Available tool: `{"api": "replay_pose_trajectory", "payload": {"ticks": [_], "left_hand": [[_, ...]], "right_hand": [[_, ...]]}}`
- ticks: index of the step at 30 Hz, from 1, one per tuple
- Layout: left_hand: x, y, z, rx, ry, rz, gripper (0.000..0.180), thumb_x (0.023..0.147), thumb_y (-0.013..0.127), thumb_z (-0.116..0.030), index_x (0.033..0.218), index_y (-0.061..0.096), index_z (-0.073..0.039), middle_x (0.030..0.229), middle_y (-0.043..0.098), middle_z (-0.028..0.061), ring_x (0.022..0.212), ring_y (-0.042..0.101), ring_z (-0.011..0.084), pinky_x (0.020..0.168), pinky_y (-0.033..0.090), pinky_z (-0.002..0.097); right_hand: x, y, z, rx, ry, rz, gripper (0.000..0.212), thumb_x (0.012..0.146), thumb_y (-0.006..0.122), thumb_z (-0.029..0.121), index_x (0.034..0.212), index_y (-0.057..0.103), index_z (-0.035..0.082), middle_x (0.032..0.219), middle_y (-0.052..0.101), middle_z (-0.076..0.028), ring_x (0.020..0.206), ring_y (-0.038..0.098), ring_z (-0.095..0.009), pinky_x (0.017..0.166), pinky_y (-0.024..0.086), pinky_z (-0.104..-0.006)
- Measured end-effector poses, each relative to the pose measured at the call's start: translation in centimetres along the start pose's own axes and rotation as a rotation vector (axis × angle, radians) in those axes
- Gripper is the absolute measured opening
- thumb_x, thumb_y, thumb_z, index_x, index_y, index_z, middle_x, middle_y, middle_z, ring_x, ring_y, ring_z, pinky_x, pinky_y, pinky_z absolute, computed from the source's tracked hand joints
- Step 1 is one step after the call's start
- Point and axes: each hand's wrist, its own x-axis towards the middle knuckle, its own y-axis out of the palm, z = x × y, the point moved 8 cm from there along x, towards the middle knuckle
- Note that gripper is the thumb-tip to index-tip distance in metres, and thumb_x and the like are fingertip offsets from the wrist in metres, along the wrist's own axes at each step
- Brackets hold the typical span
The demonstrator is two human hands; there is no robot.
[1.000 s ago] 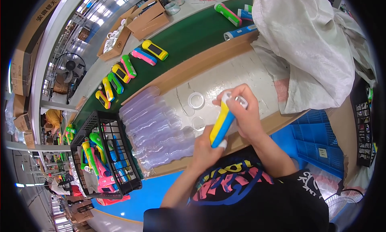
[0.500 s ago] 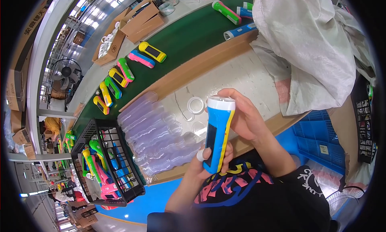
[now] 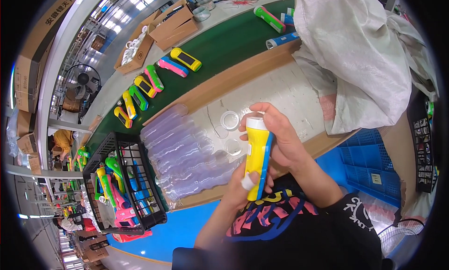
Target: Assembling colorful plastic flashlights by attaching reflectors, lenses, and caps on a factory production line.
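Both hands hold a yellow and blue flashlight (image 3: 256, 155) upright in front of my chest. My right hand (image 3: 278, 136) wraps around its white head at the top. My left hand (image 3: 243, 190) grips its lower body, with a white bandage on one finger. Just beyond the flashlight, clear round lens discs (image 3: 229, 120) lie on the pale worktop (image 3: 280, 90). Rows of clear plastic pieces (image 3: 180, 160) lie to the left of my hands.
A black wire basket (image 3: 122, 186) of coloured flashlights stands at the left. More flashlights (image 3: 140, 90) lie on the green conveyor belt (image 3: 220, 45). A large white sack (image 3: 360, 54) sits at the right, a blue crate (image 3: 369, 162) below it. Cardboard boxes (image 3: 173, 24) stand beyond the belt.
The flashlight has turned in my hands from its blue side to its yellow side and dropped slightly. My right hand now covers its white head.
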Motion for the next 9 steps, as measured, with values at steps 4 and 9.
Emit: {"api": "replay_pose_trajectory", "payload": {"ticks": [4,9], "left_hand": [[-0.7,0.2,-2.9,0.982,0.361,-0.309,0.058,0.07,0.075,-0.012,0.118,0.043,-0.007,0.09,0.057,0.0079,0.073,0.056,0.014,0.059,0.048,0.0257],[-1.6,2.2,1.7,-0.02,-0.127,0.122,0.059,0.071,0.071,-0.004,0.12,0.039,-0.008,0.081,0.053,0.005,0.066,0.055,0.012,0.056,0.047,0.0227]], "right_hand": [[-0.3,0.2,0.8,-0.114,-0.088,-0.063,0.036,0.084,0.062,0.028,0.109,0.045,0.008,0.098,0.058,-0.014,0.095,0.058,-0.022,0.088,0.048,-0.0352],[-0.7,0.9,0.6,-0.049,-0.095,0.116,0.041,0.077,0.067,0.034,0.102,0.045,0.01,0.097,0.058,-0.017,0.096,0.058,-0.024,0.093,0.044,-0.0354]]}}
